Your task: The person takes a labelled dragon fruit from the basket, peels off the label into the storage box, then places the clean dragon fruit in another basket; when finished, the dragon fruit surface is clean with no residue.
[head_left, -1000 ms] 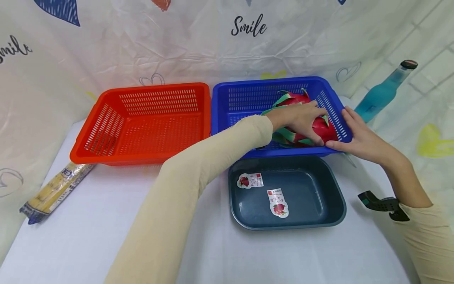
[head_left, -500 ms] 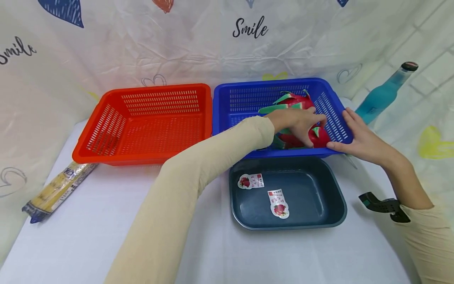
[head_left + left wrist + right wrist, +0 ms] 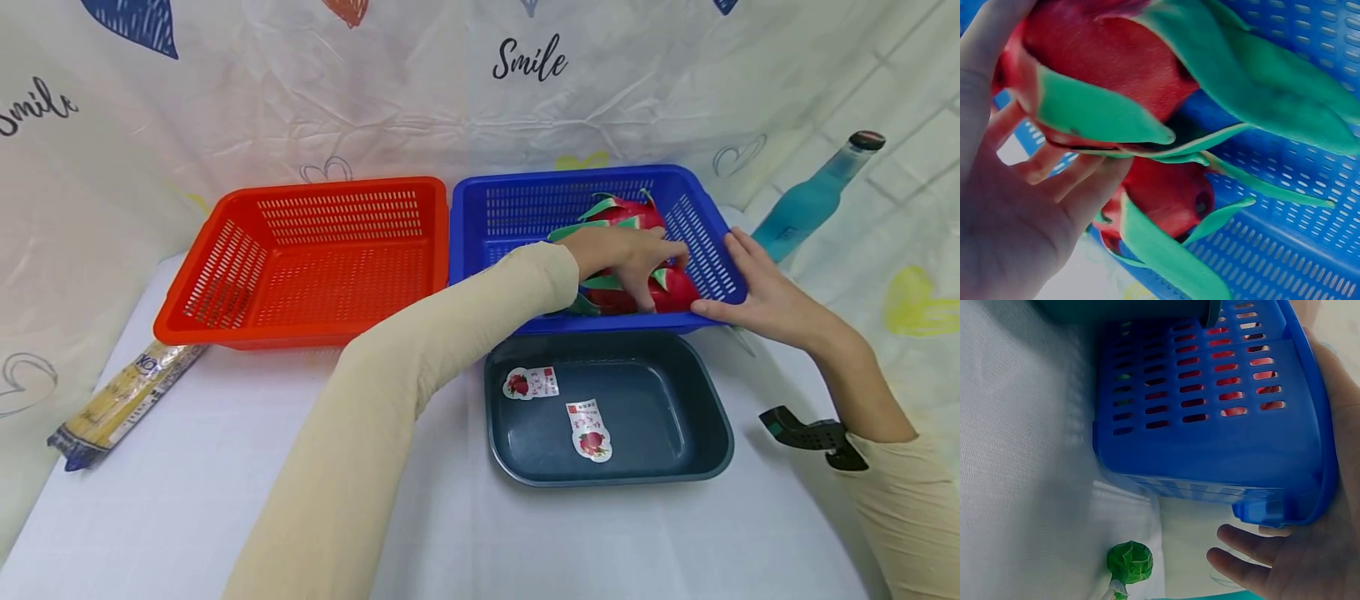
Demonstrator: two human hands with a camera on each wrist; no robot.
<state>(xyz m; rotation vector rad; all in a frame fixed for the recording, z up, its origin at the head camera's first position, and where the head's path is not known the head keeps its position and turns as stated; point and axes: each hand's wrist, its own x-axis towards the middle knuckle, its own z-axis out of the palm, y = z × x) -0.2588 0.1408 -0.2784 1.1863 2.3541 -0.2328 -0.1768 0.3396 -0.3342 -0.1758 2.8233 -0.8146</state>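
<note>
My left hand (image 3: pixel 630 254) reaches into the blue basket (image 3: pixel 540 177), curled round a red dragon fruit (image 3: pixel 678 292) with green scales in the basket's front right part. The left wrist view shows thumb and fingers on either side of that dragon fruit (image 3: pixel 1104 56); a second dragon fruit (image 3: pixel 1175 194) lies next to it, just beyond the fingers. In the head view this other dragon fruit (image 3: pixel 637 215) shows behind my left hand. My right hand (image 3: pixel 772 292) holds the basket's right front corner, thumb on the front rim and fingers along the side.
To the left stands a red basket (image 3: pixel 300 333), with a long pack of yellow sticks (image 3: pixel 127 404) poking out below it. A dark grey tub (image 3: pixel 645 417) with two stickers sits in front. Right of the basket are a blue bottle (image 3: pixel 806 204) and a green-wrapped ball (image 3: pixel 1130 561).
The left hand and the front dragon fruit have shifted slightly left within the basket, and the fingers have closed in a little. The right hand keeps its place on the corner.
</note>
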